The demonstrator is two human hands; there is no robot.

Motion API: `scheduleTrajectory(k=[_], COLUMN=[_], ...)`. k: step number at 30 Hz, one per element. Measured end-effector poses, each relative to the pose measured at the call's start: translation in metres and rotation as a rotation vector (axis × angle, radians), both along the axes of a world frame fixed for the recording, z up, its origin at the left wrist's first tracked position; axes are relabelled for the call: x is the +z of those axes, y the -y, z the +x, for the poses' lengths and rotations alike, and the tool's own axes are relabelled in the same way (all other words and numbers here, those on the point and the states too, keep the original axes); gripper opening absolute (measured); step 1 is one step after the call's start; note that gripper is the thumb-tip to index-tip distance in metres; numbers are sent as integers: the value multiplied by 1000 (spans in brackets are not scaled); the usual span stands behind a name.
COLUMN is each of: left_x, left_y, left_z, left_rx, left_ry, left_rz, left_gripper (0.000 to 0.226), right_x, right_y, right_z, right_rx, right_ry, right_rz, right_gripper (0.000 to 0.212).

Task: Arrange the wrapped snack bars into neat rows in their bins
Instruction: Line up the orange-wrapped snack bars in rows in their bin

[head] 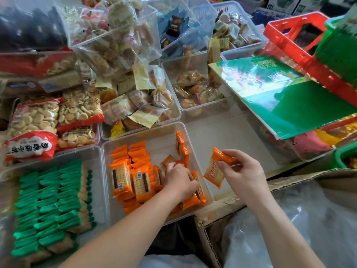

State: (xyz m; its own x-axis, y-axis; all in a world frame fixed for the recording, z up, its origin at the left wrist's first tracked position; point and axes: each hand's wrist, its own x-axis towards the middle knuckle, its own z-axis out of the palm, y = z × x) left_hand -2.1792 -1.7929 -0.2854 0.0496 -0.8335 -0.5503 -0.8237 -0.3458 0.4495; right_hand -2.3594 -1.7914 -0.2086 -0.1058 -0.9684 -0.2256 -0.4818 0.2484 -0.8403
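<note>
1. My right hand (245, 175) pinched one orange bar (214, 169) over the bin's (160, 147) right wall. My left hand (179, 182) gripped the standing bars (200, 194) inside.
2. If my left slackened, that row could topple, and the loose bars behind might block the new one.
3. Clear bins sat edge to edge, with green bars (48, 206) left and a box (231, 206) right.

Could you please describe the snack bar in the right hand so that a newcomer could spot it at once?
Find the clear bin of orange bars at the bottom centre. Just past its right wall, the right hand pinches one orange bar in its fingers. It alone is held up outside the bin.
</note>
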Motion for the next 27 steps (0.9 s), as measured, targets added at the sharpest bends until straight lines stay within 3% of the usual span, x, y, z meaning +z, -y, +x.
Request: scheduleTrajectory(k=[4,7,9,12,14,15,19,21,24,27], left_x=[-5,-3,0,5,9,15,22,28,45,59], left_y=[-6,-11,-13,-17,-21,-25,-41,-50,-65,-78], left_z=[-1,7,15,28,35,38,56,67,76,77], left_rx=[53,140,169,92,57,41,39,126,383,588], left_ry=[-32,-136,-206,-160,-139,-126,-60,-157,-494,-709], left_rz=[-24,-39,-63,-76,-80,-102,-399,-464,-376,-326], left_gripper=[33,9,29,43,15,2,22,25,26,15], right_x=[-2,1,4,5,5,5,10,12,16,20], right_y=[-1,-6,-8,-9,-9,-10,-11,-8,-4,0], right_z=[3,8,13,19,24,27,33,34,38,45], right_rx=[7,48,66,70,76,76,63,64,75,82], right_ry=[-52,-104,-112,-99,-79,-72,-14,17,30,59], right_rz=[8,-9,-25,-47,-35,-31,-36,-26,-12,7], right_gripper=[28,31,31,30,29,29,30,29,23,21])
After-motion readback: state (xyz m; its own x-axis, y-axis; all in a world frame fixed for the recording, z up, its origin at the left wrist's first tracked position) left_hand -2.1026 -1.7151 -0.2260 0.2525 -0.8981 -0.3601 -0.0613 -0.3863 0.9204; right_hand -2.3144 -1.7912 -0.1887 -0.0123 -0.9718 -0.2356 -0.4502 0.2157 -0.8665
